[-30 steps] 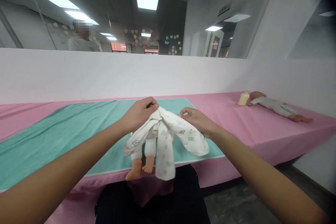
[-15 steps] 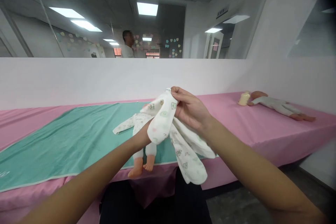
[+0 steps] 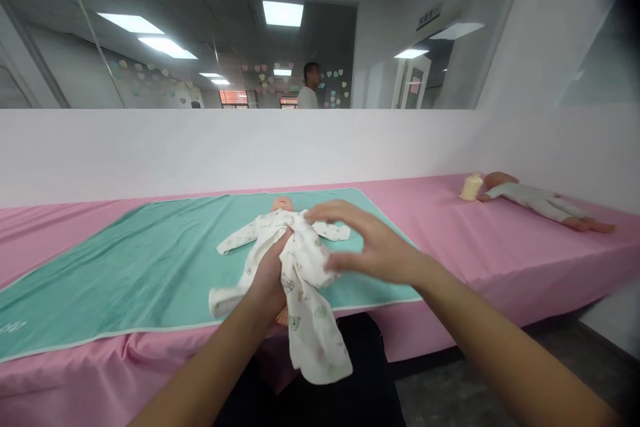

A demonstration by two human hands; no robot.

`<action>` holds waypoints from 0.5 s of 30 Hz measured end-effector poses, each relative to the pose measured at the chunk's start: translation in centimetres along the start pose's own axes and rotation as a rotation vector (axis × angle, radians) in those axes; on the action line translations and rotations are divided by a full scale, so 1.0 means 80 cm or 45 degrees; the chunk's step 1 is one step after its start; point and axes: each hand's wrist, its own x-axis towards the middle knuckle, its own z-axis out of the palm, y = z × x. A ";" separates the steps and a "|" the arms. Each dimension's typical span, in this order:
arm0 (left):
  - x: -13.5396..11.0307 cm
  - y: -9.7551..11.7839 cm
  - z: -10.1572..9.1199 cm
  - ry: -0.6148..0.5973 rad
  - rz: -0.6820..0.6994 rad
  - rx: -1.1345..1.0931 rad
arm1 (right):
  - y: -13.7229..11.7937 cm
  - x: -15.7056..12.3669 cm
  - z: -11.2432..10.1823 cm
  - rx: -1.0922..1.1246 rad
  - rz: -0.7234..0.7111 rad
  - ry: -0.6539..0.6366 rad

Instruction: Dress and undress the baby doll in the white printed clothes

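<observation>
A white baby garment [image 3: 317, 330] with small animal prints hangs bunched over the table's front edge. My left hand [image 3: 273, 277] is closed around its gathered upper part, and the cloth hides some of the fingers. To the right of the bunch, my right hand [image 3: 373, 247] has thumb and fingers spread, with the fingertips close to the cloth; whether they touch it I cannot tell. Behind lies a baby doll [image 3: 283, 203] on its back, dressed in a white printed long-sleeved top [image 3: 240, 235]. Its body and legs are mostly hidden by my hands and the garment.
Under the doll is a teal towel [image 3: 170, 260], spread over a pink-covered table [image 3: 450, 247]. At the far right lie a second doll [image 3: 537, 200] and a cream bottle [image 3: 471, 187]. A window [image 3: 200, 47] above the white wall shows a person [image 3: 309, 90].
The garment has come down from its raised position and hangs lower. My right hand has let go of its top and spread its fingers. The person behind the glass has moved right.
</observation>
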 end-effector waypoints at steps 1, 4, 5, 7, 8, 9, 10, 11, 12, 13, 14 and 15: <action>-0.001 -0.002 -0.004 0.017 -0.010 -0.038 | 0.007 -0.014 0.008 -0.063 -0.010 -0.039; -0.007 -0.012 -0.015 0.026 -0.050 -0.156 | 0.029 -0.039 0.037 -0.173 0.084 0.050; -0.010 -0.017 -0.017 0.028 -0.060 -0.194 | 0.036 -0.041 0.046 -0.172 0.131 0.115; -0.018 -0.025 -0.021 0.018 -0.083 -0.254 | 0.045 -0.037 0.054 -0.104 0.242 0.191; -0.023 -0.028 -0.022 0.008 -0.091 -0.259 | 0.048 -0.033 0.055 -0.045 0.309 0.206; -0.028 -0.031 -0.024 -0.003 -0.098 -0.246 | 0.050 -0.028 0.052 0.021 0.380 0.223; -0.033 -0.032 -0.026 -0.008 -0.103 -0.223 | 0.051 -0.023 0.048 0.091 0.449 0.244; -0.039 -0.033 -0.029 -0.009 -0.105 -0.195 | 0.052 -0.018 0.043 0.161 0.506 0.272; -0.045 -0.034 -0.033 -0.005 -0.108 -0.172 | 0.052 -0.013 0.037 0.226 0.547 0.300; -0.051 -0.035 -0.037 -0.004 -0.122 -0.155 | 0.052 -0.009 0.031 0.278 0.573 0.325; -0.057 -0.035 -0.042 -0.006 -0.148 -0.139 | 0.052 -0.005 0.026 0.316 0.589 0.344; -0.063 -0.035 -0.047 0.004 -0.168 -0.114 | 0.050 -0.001 0.021 0.330 0.594 0.358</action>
